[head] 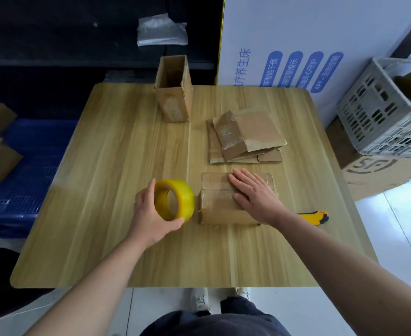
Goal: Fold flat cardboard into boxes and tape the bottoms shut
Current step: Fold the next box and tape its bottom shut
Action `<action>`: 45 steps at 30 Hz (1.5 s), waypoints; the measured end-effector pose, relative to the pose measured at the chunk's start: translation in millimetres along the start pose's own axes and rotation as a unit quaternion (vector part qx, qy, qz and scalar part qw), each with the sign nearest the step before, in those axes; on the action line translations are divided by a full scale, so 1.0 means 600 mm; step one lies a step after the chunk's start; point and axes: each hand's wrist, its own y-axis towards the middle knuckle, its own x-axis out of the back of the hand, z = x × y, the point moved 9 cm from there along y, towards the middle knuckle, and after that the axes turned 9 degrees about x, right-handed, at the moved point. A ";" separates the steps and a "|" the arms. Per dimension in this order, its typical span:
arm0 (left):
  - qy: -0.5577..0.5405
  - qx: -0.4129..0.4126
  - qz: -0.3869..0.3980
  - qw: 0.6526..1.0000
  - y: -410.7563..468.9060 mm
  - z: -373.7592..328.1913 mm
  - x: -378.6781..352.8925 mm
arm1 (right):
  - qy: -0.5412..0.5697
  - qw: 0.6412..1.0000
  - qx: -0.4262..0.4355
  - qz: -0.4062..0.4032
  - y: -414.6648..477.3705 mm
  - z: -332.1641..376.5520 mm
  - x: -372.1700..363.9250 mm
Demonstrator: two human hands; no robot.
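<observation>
A small cardboard box (217, 207) stands on the wooden table (102, 238) with its closed flaps facing up. My right hand (255, 195) lies flat on those flaps, fingers straight. Just left of the box, my left hand (151, 214) grips a roll of yellow tape (175, 200) by its rim. A stack of flat cardboard pieces (248, 137) lies behind the box. At the table's far edge stands an assembled tall box (174, 89) with its open end up.
A yellow and black utility knife (317, 217) lies right of the box, partly hidden by my right forearm. A grey plastic crate (381, 110) sits on a large carton (374, 173) off the table's right side. A blue crate (25, 170) is at the left.
</observation>
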 end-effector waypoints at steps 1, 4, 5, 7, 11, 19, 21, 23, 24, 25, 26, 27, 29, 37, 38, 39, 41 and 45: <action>-0.033 -0.012 -0.007 0.999 -0.003 -0.017 0.013 | 0.005 1.000 -0.002 0.000 0.001 0.000 0.001; -0.154 -0.052 -0.001 0.987 -0.015 -0.079 0.039 | 0.027 1.000 -0.008 -0.001 0.001 -0.001 0.003; -0.180 -0.065 0.005 0.981 -0.018 -0.101 0.044 | 0.034 0.999 -0.008 -0.005 0.001 -0.001 0.004; -0.207 -0.080 0.032 0.975 -0.027 -0.144 0.042 | 0.051 0.999 -0.010 -0.013 0.003 -0.003 0.007; -0.243 -0.093 0.078 0.962 -0.036 -0.198 0.011 | 0.122 0.992 -0.017 -0.013 0.016 -0.014 0.003; -0.259 -0.050 0.134 0.955 -0.016 -0.205 -0.040 | 0.468 0.863 -0.145 -0.126 -0.011 -0.046 0.037; -0.202 -0.068 0.123 0.969 -0.021 -0.209 -0.038 | 0.505 0.839 -0.136 -0.148 -0.022 -0.027 0.063; -0.125 -0.091 0.100 0.983 -0.025 -0.216 -0.040 | 0.521 0.836 -0.096 -0.144 -0.026 0.007 0.089; -0.105 -0.097 0.091 0.986 -0.027 -0.220 -0.041 | 0.528 0.833 -0.085 -0.143 -0.025 0.019 0.096; -0.096 -0.100 0.087 0.987 -0.029 -0.225 -0.041 | 0.534 0.830 -0.083 -0.141 -0.023 0.026 0.100; -0.090 -0.100 0.086 0.987 -0.029 -0.230 -0.041 | 0.540 0.826 -0.086 -0.137 -0.020 0.028 0.100; -0.085 -0.101 0.086 0.988 -0.029 -0.235 -0.040 | 0.549 0.821 -0.087 -0.133 -0.017 0.029 0.100; -0.071 -0.110 0.085 0.988 -0.029 -0.243 -0.036 | 0.578 0.801 -0.088 -0.127 -0.018 0.026 0.097; -0.105 -0.063 0.186 0.975 -0.019 -0.211 -0.067 | 0.654 0.721 -0.157 -0.169 -0.052 -0.030 0.068; -0.097 -0.065 0.189 0.975 -0.020 -0.208 -0.072 | 0.657 0.713 -0.171 -0.176 -0.054 -0.032 0.063; -0.092 -0.065 0.186 0.976 -0.020 -0.207 -0.076 | 0.662 0.703 -0.184 -0.183 -0.055 -0.034 0.058; -0.089 -0.065 0.169 0.979 -0.018 -0.205 -0.077 | 0.678 0.677 -0.207 -0.198 -0.055 -0.037 0.048; -0.049 -0.080 0.154 0.984 -0.018 -0.204 -0.086 | 0.726 0.616 -0.225 -0.208 -0.054 -0.030 0.032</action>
